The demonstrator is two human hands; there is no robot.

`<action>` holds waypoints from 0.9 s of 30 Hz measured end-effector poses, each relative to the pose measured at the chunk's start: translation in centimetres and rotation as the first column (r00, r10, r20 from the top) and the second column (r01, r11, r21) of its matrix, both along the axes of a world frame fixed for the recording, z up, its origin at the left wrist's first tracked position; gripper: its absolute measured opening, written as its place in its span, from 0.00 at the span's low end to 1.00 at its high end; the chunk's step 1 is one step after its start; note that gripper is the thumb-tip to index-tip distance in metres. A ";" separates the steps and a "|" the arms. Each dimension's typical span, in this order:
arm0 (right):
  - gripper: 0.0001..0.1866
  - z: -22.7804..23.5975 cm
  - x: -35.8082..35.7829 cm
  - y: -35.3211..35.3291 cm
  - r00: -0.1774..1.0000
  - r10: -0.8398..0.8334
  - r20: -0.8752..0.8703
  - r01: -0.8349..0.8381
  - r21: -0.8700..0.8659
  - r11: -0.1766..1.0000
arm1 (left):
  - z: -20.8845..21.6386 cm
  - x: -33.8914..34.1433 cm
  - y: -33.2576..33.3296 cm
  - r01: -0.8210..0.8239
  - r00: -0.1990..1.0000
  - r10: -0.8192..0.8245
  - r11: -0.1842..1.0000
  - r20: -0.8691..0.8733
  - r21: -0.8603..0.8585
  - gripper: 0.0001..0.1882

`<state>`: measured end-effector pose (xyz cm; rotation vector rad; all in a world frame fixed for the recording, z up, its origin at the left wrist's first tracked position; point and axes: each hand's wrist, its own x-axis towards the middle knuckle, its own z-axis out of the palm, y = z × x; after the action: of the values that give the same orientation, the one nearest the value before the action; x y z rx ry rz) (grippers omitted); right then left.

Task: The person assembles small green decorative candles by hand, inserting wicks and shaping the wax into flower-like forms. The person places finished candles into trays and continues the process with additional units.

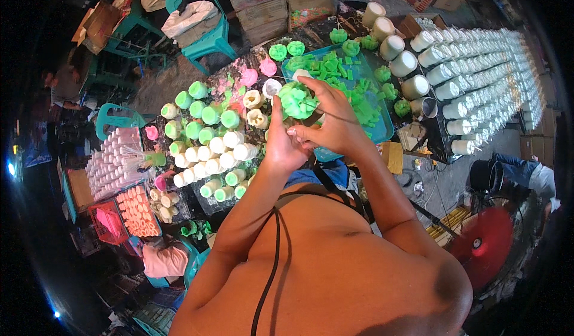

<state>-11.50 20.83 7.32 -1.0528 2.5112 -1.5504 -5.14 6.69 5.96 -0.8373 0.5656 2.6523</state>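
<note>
A green flower-shaped wax piece (pixel 298 101) is held up between my two hands over the near edge of the work table. My left hand (pixel 283 140) supports it from the left and below, its fingers closed around it. From the right, the thumb and fingers of my right hand (pixel 335 116) curve around the same piece. Beyond it lies a teal tray (pixel 387 116) with green wax chips (pixel 362 99) scattered in it. A small white cup-like piece (pixel 271 88) stands just left of my hands, next to cream-coloured moulded pieces (pixel 256 118).
Rows of white and green cylinders (pixel 206 153) stand on the left. Many white cylinders (pixel 460 84) fill the right side, with larger ones (pixel 415 87) nearer. Pink wax pieces (pixel 248 76) lie at the back. A red fan (pixel 482 242) stands lower right. Another person (pixel 165 260) sits lower left.
</note>
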 end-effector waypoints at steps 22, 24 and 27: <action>0.24 1.8 2.2 3.1 0.861 -0.220 -0.458 0.254 0.012 0.967 | 1.1 -0.9 -0.2 -0.049 0.950 0.012 0.992 -0.313 -0.113 0.26; 0.21 2.9 2.9 2.5 0.828 -0.171 -0.534 0.246 0.072 0.967 | 1.7 -0.9 0.1 -0.114 0.948 0.061 0.982 -0.311 -0.153 0.25; 0.19 2.9 3.3 1.9 0.822 -0.191 -0.537 0.299 0.120 0.947 | 0.5 -0.6 -0.2 -0.121 0.937 0.060 0.980 -0.344 -0.160 0.30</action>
<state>-8.20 22.72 10.23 -1.3032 3.1977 -1.1220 -5.75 6.51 6.50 -0.4581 0.8800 2.8845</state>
